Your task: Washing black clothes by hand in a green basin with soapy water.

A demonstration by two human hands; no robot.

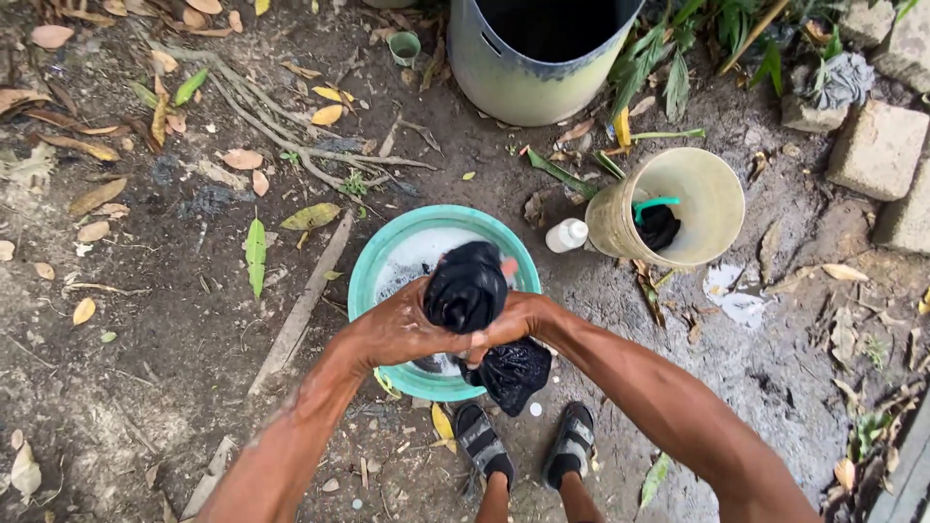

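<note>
A wet black cloth (468,291) is being gripped tightly by both hands, left hand (402,329) and right hand (518,322) closed around it, directly above the green basin (373,266), so that wrung water is being caught.

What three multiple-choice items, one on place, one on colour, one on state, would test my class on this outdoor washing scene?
1. Where does the small white bottle lie?
A. Between the basin and the tan bucket
B. Inside the basin
C. Beside the sandals

2. What colour is the basin?
A. Red
B. Teal green
C. Black

3. How is the black cloth held?
A. Spread flat on the soil
B. Hanging from a line
C. Bunched and gripped by both hands

Answers: 1 A, it lies on the soil beside the tan bucket; 2 B, its rim is teal; 3 C, left hand and right hand clasp it above the suds.
</note>
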